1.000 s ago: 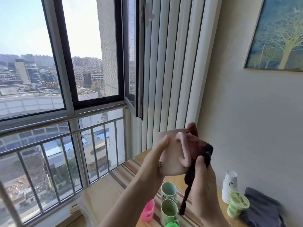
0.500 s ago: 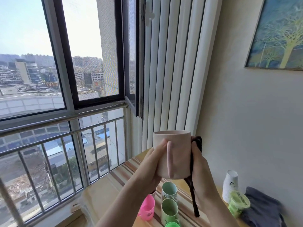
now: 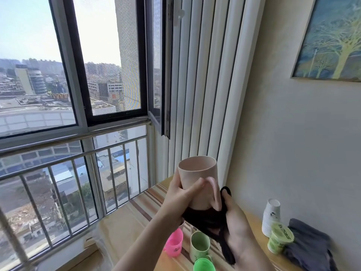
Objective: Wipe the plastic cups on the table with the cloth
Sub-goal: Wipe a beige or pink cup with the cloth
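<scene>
Window-side counter (image 3: 125,227), striped mat. Pale pink cup (image 3: 199,182) held upright above it: left hand (image 3: 183,194) wrapped around its side, right hand (image 3: 232,214) cupping dark cloth (image 3: 205,218) under its base. Pink cup (image 3: 174,244) and green cups (image 3: 200,246) on counter below.

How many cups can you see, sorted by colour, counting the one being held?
Pale pink plastic cup with a handle, held up: 1
Bright pink plastic cup: 1
Pale green plastic cup: 1
Bright green plastic cup, cut off by the picture's edge: 1
Stack of white paper cups: 1 stack, number unclear
Total: 4 plastic cups plus the stack
</scene>
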The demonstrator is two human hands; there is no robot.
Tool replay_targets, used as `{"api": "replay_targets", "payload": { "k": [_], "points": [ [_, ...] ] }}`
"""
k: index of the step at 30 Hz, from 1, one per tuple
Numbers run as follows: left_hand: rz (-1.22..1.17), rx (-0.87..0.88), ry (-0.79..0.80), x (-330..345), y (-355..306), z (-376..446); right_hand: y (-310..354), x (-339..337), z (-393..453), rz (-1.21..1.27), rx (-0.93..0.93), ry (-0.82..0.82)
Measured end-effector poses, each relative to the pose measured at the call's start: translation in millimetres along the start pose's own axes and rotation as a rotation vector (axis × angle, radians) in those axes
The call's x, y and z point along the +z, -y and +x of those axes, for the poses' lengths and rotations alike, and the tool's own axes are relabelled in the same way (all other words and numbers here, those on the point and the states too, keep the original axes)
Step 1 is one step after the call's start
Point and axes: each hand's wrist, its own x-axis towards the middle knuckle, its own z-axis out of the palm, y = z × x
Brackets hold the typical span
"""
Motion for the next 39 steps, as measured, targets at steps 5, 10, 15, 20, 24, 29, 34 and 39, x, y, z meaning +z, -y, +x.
{"api": "replay_targets", "payload": {
  "k": [5,10,15,20,24,29,34,39],
  "points": [
    [0.054,0.107,-0.032,-4.6,8.3,-0.9,-8.1,-10.0,5.2,-0.259,-0.062,-0.027],
    [0.050,0.113,-0.121,-31.6,13.4,-0.5,-15.4,-33.4,12.1,-0.805,-0.567,-0.152],
    [0.019,0.036,-0.100,-33.0,28.6,-2.2,-11.4,-32.2,18.7,-1.117,-0.806,0.080],
    [-0.024,-0.020,-0.179,-54.4,38.3,1.7,-4.7,-60.0,29.5,-1.401,-0.845,0.050],
    [0.171,-0.077,-0.225,-89.2,84.1,-10.9,-4.1,-89.4,42.4,-1.490,-0.811,-0.101],
    [0.295,-0.271,-0.271,-117.8,178.4,-51.1,-22.5,-131.0,64.2,-1.572,-0.712,-0.226],
    [0.319,-0.390,-0.333,-121.3,258.5,-74.0,-58.3,-173.4,84.4,-1.541,-0.605,-0.319],
    [0.328,-0.450,-0.469,-137.8,313.9,-82.9,-85.5,-204.4,97.7,-1.507,-0.434,-0.349]
  ]
}}
